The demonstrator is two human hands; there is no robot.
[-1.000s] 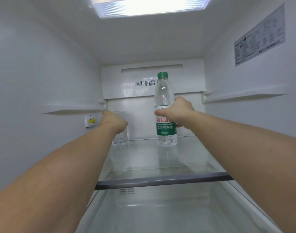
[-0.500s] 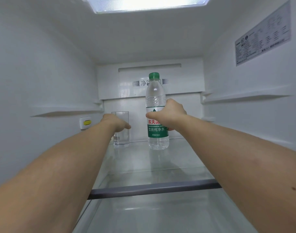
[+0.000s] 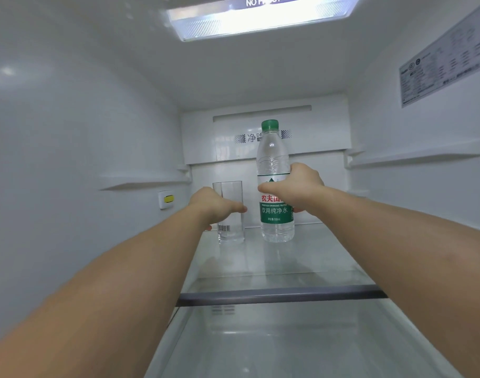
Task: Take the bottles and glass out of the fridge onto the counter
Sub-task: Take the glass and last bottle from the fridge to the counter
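1. The water bottle (image 3: pixel 275 186), clear with a green cap and green label, stands upright at the back of the glass shelf (image 3: pixel 301 257) inside the fridge.
2. The right hand (image 3: pixel 296 185) is wrapped around the middle of the bottle, thumb across the label.
3. The empty glass (image 3: pixel 230 211) stands just beside the bottle, on its left, on the same shelf.
4. The left hand (image 3: pixel 213 204) is closed around the glass from the left side.
5. A lit lamp (image 3: pixel 260 19) is in the ceiling, and a printed sticker (image 3: pixel 446 57) is on the right wall.
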